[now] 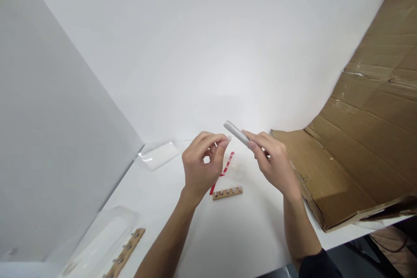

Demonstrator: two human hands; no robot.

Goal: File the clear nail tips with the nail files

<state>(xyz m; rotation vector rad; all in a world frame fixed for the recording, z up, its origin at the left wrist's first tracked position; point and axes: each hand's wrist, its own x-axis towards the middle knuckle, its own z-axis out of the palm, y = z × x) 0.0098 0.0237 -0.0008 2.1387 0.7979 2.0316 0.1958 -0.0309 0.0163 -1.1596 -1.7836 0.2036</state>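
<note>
Your left hand [202, 167] pinches a small white piece [229, 138] and your right hand [272, 163] grips a grey bar [237, 132], both above and beyond the rack [224, 196]. Work appears under way: piece and bar are up but apart, neither yet set down; pegs [228, 191] already line the rack.

Readable text, labels, numbers: none found. Marks along the near edge of the brown cardboard [339, 173] (small, blurred) cannot be made out.
</note>
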